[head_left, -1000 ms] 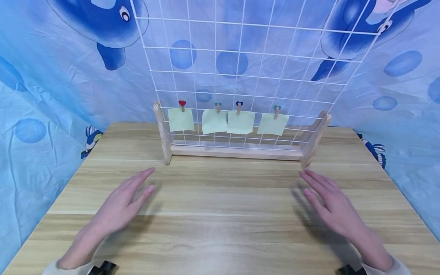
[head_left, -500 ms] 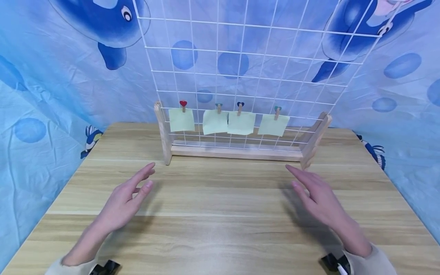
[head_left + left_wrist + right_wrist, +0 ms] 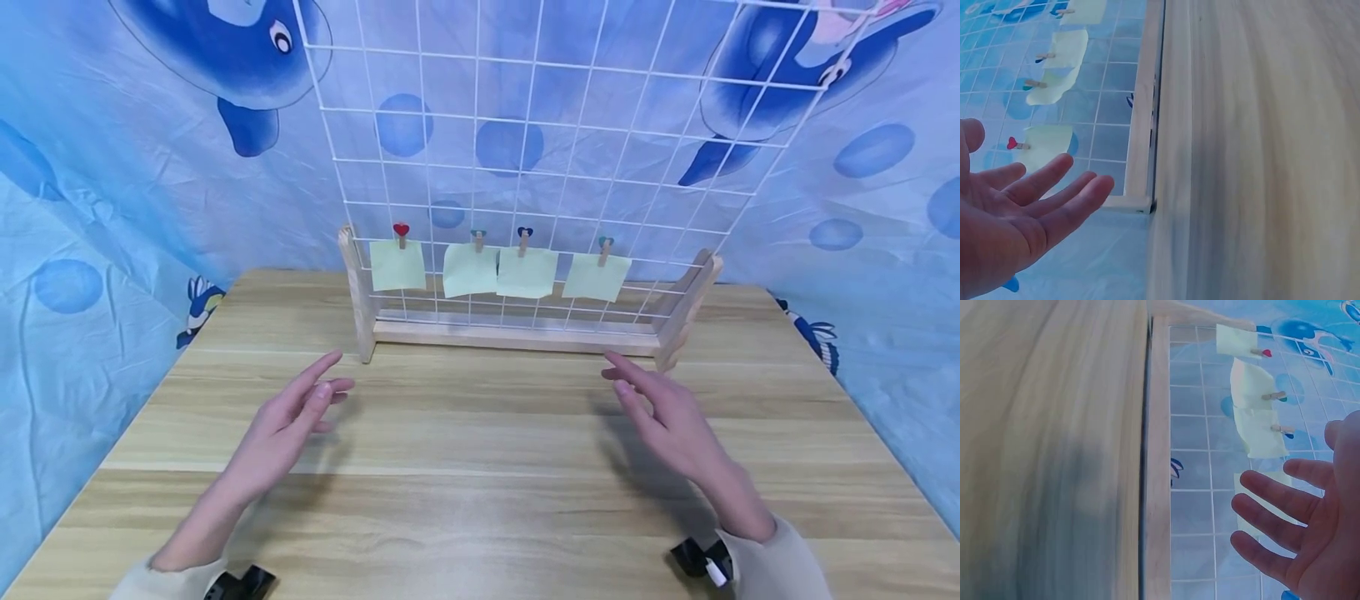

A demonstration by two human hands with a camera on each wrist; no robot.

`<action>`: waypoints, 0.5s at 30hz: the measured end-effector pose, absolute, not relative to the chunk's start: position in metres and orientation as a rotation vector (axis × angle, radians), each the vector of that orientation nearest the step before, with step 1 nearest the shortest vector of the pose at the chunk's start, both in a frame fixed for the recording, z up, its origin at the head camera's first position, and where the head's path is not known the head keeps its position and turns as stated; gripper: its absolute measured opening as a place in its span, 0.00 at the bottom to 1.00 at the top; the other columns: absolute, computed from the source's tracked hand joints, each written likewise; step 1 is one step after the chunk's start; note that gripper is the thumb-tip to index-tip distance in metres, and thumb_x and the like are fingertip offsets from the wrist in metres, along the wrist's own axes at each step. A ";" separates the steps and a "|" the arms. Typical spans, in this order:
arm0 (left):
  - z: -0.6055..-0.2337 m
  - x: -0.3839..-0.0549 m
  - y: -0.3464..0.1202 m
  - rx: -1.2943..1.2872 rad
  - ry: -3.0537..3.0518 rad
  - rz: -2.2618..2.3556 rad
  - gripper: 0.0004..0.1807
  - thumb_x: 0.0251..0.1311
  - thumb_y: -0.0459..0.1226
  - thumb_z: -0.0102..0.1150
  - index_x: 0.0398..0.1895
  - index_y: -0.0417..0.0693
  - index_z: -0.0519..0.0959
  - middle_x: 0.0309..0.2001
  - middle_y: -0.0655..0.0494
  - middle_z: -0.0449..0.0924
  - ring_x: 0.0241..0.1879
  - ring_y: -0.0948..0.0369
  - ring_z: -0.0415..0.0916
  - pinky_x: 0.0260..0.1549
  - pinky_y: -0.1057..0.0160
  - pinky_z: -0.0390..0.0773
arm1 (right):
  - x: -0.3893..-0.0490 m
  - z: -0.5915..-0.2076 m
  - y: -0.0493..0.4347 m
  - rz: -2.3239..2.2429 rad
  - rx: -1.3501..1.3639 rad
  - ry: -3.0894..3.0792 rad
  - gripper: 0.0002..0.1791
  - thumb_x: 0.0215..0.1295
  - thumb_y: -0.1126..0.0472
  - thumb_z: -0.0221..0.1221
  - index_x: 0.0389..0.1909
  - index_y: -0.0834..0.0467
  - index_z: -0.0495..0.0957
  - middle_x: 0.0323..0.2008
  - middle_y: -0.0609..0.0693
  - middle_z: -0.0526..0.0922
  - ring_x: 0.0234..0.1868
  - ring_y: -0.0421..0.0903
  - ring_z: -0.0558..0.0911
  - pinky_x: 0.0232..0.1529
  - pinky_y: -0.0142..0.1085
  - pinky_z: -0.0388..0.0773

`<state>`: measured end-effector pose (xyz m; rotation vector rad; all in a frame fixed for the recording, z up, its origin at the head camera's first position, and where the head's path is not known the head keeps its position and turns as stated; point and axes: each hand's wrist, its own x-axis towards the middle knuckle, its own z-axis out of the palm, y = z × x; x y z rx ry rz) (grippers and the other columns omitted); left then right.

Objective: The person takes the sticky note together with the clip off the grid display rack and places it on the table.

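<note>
My left hand [image 3: 281,433] hovers over the table in front of the rack's left foot, fingers loosely extended and holding nothing. On the other side my right hand [image 3: 671,421] hovers before the right foot, its fingers relaxed and bare. Behind them stands a white wire grid [image 3: 525,177] in a wooden stand [image 3: 517,336]. Several pale green paper notes [image 3: 397,266] hang along a low wire of the grid. Each is held by a small wooden clothespin [image 3: 402,240] with a heart on top, one red, one dark blue, the others teal. Two middle notes overlap at their edges.
The wooden table [image 3: 480,500] spreads between and in front of the hands. A blue curtain [image 3: 67,375] with dolphins and bubbles surrounds it at the back and sides. Black wrist cameras [image 3: 243,583] sit at both light sleeves [image 3: 776,558].
My right hand has moved left, inward over the table. The left hand has shifted slightly right, its fingers spreading apart. The notes and grid stay in place.
</note>
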<state>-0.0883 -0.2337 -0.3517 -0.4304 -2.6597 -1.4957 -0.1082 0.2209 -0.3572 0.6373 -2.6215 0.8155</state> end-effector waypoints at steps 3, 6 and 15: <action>-0.353 -0.091 -0.233 -0.422 -2.649 -1.605 0.25 0.77 0.43 0.34 0.75 0.60 0.54 0.59 0.38 0.74 0.53 0.73 0.75 0.38 0.58 0.85 | -0.111 -0.358 0.217 0.843 0.649 -2.610 0.23 0.74 0.60 0.47 0.68 0.53 0.67 0.50 0.49 0.84 0.41 0.44 0.81 0.35 0.37 0.73; -0.354 -0.093 -0.233 -0.410 -2.636 -1.687 0.25 0.77 0.43 0.33 0.75 0.58 0.53 0.60 0.36 0.73 0.52 0.68 0.77 0.37 0.57 0.85 | -0.114 -0.357 0.214 0.940 0.673 -2.589 0.22 0.75 0.61 0.45 0.67 0.54 0.68 0.49 0.48 0.85 0.41 0.44 0.83 0.36 0.33 0.76; -0.358 -0.099 -0.232 -0.420 -2.549 -1.903 0.27 0.77 0.46 0.30 0.75 0.50 0.52 0.60 0.31 0.70 0.51 0.55 0.80 0.35 0.53 0.85 | -0.121 -0.356 0.205 1.230 0.702 -2.529 0.21 0.77 0.65 0.41 0.66 0.57 0.68 0.47 0.51 0.85 0.44 0.46 0.84 0.43 0.33 0.80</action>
